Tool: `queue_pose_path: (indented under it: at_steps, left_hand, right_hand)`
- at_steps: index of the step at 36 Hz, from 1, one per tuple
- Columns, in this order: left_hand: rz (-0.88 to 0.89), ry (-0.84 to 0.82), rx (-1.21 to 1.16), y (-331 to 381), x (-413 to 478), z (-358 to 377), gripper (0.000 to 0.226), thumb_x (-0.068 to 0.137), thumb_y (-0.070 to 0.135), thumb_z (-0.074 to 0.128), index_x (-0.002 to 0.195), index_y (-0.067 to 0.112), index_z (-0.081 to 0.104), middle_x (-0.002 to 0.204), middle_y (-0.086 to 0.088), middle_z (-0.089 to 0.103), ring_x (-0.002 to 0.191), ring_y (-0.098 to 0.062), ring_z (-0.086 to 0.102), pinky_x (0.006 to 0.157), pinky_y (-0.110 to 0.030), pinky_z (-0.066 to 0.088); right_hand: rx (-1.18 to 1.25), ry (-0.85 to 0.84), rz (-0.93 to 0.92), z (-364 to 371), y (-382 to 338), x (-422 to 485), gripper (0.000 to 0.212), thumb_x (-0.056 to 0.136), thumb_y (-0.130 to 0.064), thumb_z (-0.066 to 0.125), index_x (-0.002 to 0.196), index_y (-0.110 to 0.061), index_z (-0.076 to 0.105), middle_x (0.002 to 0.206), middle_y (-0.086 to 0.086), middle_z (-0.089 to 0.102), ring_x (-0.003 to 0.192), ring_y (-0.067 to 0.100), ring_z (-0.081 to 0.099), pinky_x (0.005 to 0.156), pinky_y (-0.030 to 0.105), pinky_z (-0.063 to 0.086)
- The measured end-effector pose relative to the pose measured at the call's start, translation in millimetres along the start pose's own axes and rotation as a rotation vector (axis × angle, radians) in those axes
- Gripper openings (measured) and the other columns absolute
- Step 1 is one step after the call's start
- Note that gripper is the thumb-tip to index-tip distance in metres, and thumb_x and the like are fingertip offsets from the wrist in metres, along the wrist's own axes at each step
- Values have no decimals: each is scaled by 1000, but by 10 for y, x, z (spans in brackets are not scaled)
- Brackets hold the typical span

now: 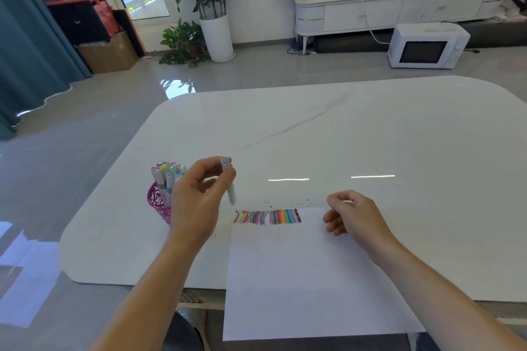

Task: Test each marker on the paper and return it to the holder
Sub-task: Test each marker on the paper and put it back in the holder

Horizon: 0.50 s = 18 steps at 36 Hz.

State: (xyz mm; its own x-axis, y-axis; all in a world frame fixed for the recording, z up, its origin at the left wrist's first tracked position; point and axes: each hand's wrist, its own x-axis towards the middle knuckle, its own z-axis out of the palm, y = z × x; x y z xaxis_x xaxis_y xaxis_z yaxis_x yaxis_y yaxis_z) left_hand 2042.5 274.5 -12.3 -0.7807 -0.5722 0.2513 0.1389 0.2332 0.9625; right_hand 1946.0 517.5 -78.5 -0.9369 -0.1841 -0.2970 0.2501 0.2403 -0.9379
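Paper [299, 279] near, marker [230, 189] over its far-left corner.
Left hand [196, 199] pinches the marker almost upright, blue end up; holder [155, 199] sits just left, behind that hand; right hand [352, 215] curls over the paper, grip unclear.

White table [370, 128]: pink holder [157, 202], paper [299, 279] overhanging near edge.
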Motion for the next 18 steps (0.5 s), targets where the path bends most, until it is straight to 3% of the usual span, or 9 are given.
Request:
queue_pose_path:
  at_steps: [4, 8, 11, 14, 18]
  left_hand:
    - [235, 156, 229, 72, -40, -201, 12, 95, 21, 66, 105, 24, 71, 98, 12, 70, 93, -11, 66, 83, -23, 51]
    - [394, 290, 345, 97, -18, -415, 19, 101, 24, 57, 114, 16, 69, 107, 8, 66, 98, -9, 64, 84, -28, 53]
    - [399, 349, 361, 50, 46, -545, 18, 102, 24, 56, 115, 20, 67, 110, 6, 65, 100, -11, 63, 85, -33, 55]
    - [365, 362, 393, 15, 87, -596, 20, 101, 25, 57, 119, 24, 66, 108, 5, 64, 99, -5, 62, 83, -23, 54]
    - [225, 309, 468, -23, 119, -613, 25, 97, 22, 63, 121, 30, 59, 99, 11, 64, 88, 6, 61, 70, -8, 49]
  right_hand:
    - [-245, 5, -130, 10, 41, -55, 9, 102, -28, 58, 100, -20, 63, 73, 2, 75, 57, 12, 68, 65, 33, 57]
    - [-355, -36, -204, 57, 70, -100, 5, 103, -29, 57, 102, -27, 61, 72, -1, 73, 60, 10, 68, 72, 37, 59]
    - [-416, -58, -242, 93, 91, -119, 4, 103, -29, 56, 103, -32, 59, 72, -3, 72, 62, 10, 68, 73, 39, 59]
    - [-478, -63, -274, 111, 106, -119, 6, 103, -28, 57, 106, -32, 59, 72, -5, 72, 66, 13, 69, 73, 38, 58]
    - [-576, -67, -328, 109, 134, -92, 9, 102, -28, 57, 110, -33, 57, 74, -4, 70, 69, 14, 68, 71, 39, 58]
